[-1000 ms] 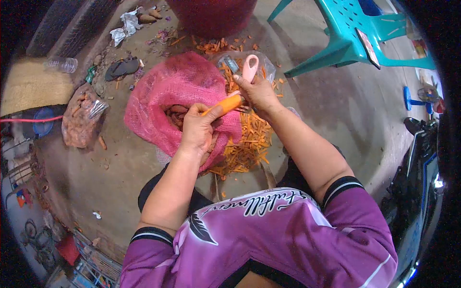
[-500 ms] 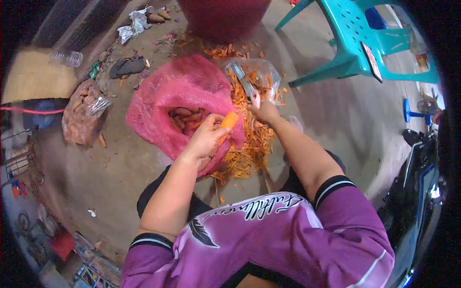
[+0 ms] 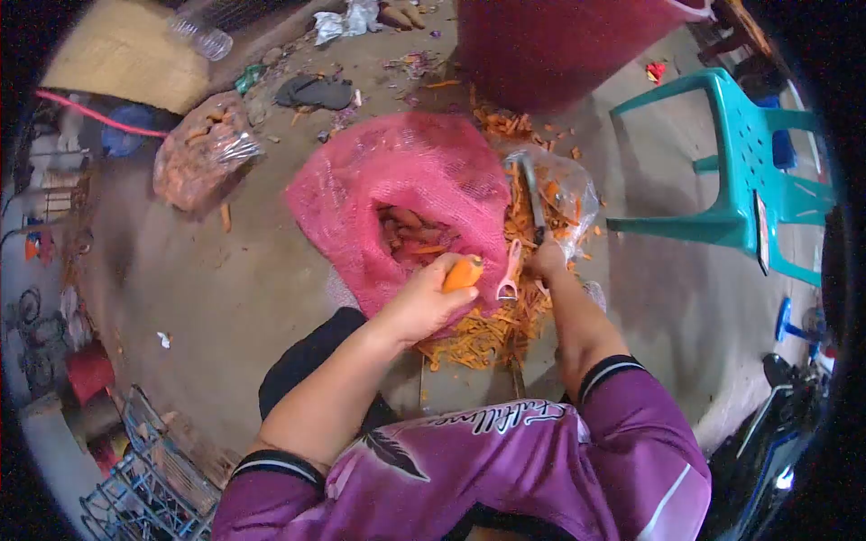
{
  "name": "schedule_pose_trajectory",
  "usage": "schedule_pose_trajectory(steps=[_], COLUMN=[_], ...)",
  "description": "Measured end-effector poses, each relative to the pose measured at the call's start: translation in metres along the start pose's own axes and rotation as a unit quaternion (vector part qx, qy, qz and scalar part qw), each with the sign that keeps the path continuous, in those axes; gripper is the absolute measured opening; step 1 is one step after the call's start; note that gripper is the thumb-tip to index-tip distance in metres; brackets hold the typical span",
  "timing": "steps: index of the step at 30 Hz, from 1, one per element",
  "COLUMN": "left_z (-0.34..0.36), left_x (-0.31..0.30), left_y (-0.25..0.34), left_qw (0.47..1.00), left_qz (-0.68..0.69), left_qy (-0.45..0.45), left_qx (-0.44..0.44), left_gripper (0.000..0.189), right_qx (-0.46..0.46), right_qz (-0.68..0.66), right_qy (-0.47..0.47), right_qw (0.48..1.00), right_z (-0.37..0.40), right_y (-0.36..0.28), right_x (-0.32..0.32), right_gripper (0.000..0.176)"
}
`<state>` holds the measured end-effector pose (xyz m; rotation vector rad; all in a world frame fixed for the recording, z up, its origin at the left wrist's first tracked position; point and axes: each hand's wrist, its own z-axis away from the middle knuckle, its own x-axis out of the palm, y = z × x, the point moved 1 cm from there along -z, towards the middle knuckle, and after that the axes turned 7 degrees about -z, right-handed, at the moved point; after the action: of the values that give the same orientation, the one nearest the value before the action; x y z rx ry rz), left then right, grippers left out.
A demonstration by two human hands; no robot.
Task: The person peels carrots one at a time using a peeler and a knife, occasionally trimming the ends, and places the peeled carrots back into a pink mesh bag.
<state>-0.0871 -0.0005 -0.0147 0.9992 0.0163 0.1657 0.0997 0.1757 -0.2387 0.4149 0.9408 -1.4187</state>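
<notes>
My left hand is closed around a peeled orange carrot, its cut-looking end pointing up, in front of the mouth of a pink mesh sack. Inside the sack lie several unpeeled reddish-brown roots. My right hand is closed at the dark handle of a knife, whose blade points away from me over the peelings. A pink peeler lies between my two hands, at the sack's edge. Orange peelings are heaped beneath and around my hands.
A clear plastic bag lies beyond my right hand. Further back stands a large dark red tub. A teal plastic chair is on the right. Left of the sack are a filled clear bag and a dark slipper.
The pink peeler has left my right hand and now lies by the sack. That hand has taken hold of the knife. My view has shifted, so the scene sits further right and lower.
</notes>
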Motion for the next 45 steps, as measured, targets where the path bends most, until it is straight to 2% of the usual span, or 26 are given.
schedule_pose_trajectory(steps=[1,4,5,7,10,11,13,14,17,18,19,20,21,24,28,31,34,37,38,41,45], left_z=[-0.001,0.000,0.001,0.000,0.002,0.003,0.007,0.006,0.007,0.007,0.008,0.008,0.010,0.011,0.008,0.006,0.005,0.004,0.004,0.008,0.004], left_x=[0.001,0.007,0.008,0.012,0.020,0.024,0.029,0.031,0.037,0.039,0.041,0.042,0.044,0.045,0.043,0.045,0.047,0.048,0.048,0.047,0.045], left_y=[0.000,0.010,0.016,0.017,0.024,0.030,0.038,0.037,0.036,0.036,0.036,0.036,0.036,0.037,0.035,0.034,0.035,0.031,0.028,0.038,0.027], left_qw=[1.000,0.998,0.998,0.996,0.984,0.982,0.977,0.962,0.950,0.947,0.945,0.942,0.937,0.925,0.917,0.917,0.919,0.920,0.920,0.915,0.911], left_qz=[-0.021,-0.066,-0.069,-0.087,-0.148,-0.155,-0.165,-0.208,-0.265,-0.274,-0.284,-0.294,-0.310,-0.345,-0.372,-0.371,-0.371,-0.364,-0.359,-0.372,-0.318], left_qy=[0.012,0.020,0.009,0.028,0.055,0.062,0.077,0.098,0.083,0.084,0.083,0.081,0.078,0.066,0.039,0.017,-0.026,-0.056,-0.062,-0.152,-0.262], left_qx=[0.000,-0.004,-0.012,0.004,0.084,0.094,0.110,0.147,0.141,0.143,0.142,0.141,0.145,0.146,0.137,0.147,0.127,0.136,0.146,0.034,-0.002], left_gripper=[0.037,0.037,0.036,0.038,0.037,0.036,0.035,0.034,0.032,0.031,0.030,0.029,0.029,0.030,0.032,0.031,0.033,0.037,0.039,0.039,0.038], right_qx=[-0.009,0.002,0.028,0.083,0.075,0.032,0.038,0.017,-0.069,-0.086,-0.111,-0.180,-0.247,-0.284,-0.205,-0.236,-0.214,-0.339,-0.349,-0.383,-0.408], right_qz=[0.011,-0.208,-0.298,-0.471,-0.655,-0.674,-0.631,-0.608,-0.478,-0.438,-0.383,-0.345,-0.304,-0.304,-0.257,-0.225,-0.181,-0.210,-0.204,-0.199,-0.225], right_qy=[0.001,0.067,0.019,-0.071,-0.094,-0.078,-0.146,-0.154,-0.117,-0.086,-0.063,0.001,0.063,0.032,-0.064,-0.063,-0.104,-0.040,-0.035,-0.033,-0.055], right_qw=[1.000,0.976,0.954,0.875,0.746,0.734,0.761,0.779,0.868,0.891,0.915,0.921,0.918,0.909,0.942,0.943,0.954,0.916,0.914,0.901,0.883], right_z=[-0.004,-0.016,-0.018,0.033,0.081,0.085,0.135,0.155,0.188,0.203,0.201,0.198,0.198,0.200,0.208,0.208,0.202,0.202,0.202,0.203,0.203], right_y=[0.006,0.002,0.003,-0.042,-0.067,-0.063,-0.078,-0.079,-0.075,-0.082,-0.076,-0.073,-0.075,-0.084,-0.096,-0.095,-0.088,-0.086,-0.086,-0.085,-0.082], right_x=[-0.001,-0.019,-0.027,-0.085,-0.129,-0.131,-0.165,-0.173,-0.174,-0.177,-0.172,-0.163,-0.157,-0.162,-0.180,-0.183,-0.176,-0.170,-0.169,-0.164,-0.154], right_gripper=[0.045,0.026,0.029,0.036,0.027,0.021,0.015,0.016,0.020,0.026,0.057,0.065,0.073,0.080,0.086,0.084,0.084,0.078,0.077,0.073,0.069])
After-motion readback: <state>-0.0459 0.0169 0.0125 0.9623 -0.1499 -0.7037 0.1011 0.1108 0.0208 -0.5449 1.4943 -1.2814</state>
